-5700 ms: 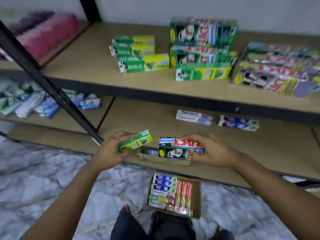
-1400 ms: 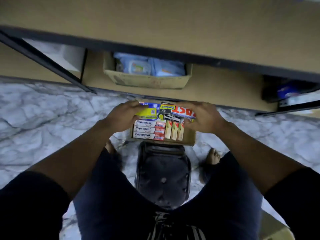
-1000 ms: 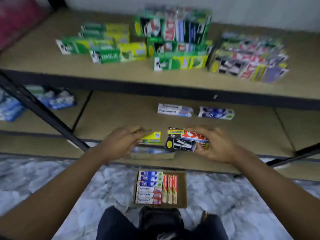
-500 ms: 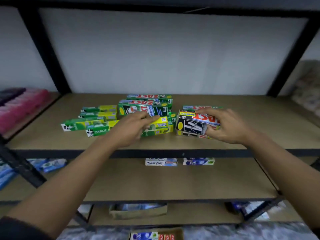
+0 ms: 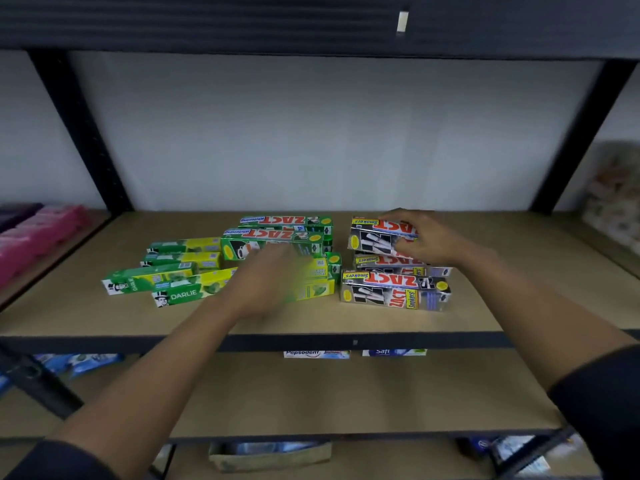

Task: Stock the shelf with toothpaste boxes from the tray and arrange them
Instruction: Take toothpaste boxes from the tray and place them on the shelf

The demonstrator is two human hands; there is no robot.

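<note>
Gripping a silver box (image 5: 377, 235) by its right end in the curled right hand (image 5: 427, 237), on top of the silver stack (image 5: 394, 291) on the shelf (image 5: 311, 323). Extending the left hand (image 5: 266, 284) to a small green-and-yellow box (image 5: 317, 271) at the fingertips; too blurred to tell whether clasping it or merely touching.

Looks well along: green boxes (image 5: 180, 292) lying flat at left, taller green ones (image 5: 273, 242) behind, silver at right. Leaves, probably, these two to settle and a few crooked green ones to square up. Cannot judge the remaining stock with the tray out of sight.

Shows a tan board surface, a white wall (image 5: 311, 133) behind, black metal posts (image 5: 79, 133), pink packs (image 5: 45, 230) far left, two boxes (image 5: 316, 354) on the board below, and a cardboard carton (image 5: 270, 459) lower down.
</note>
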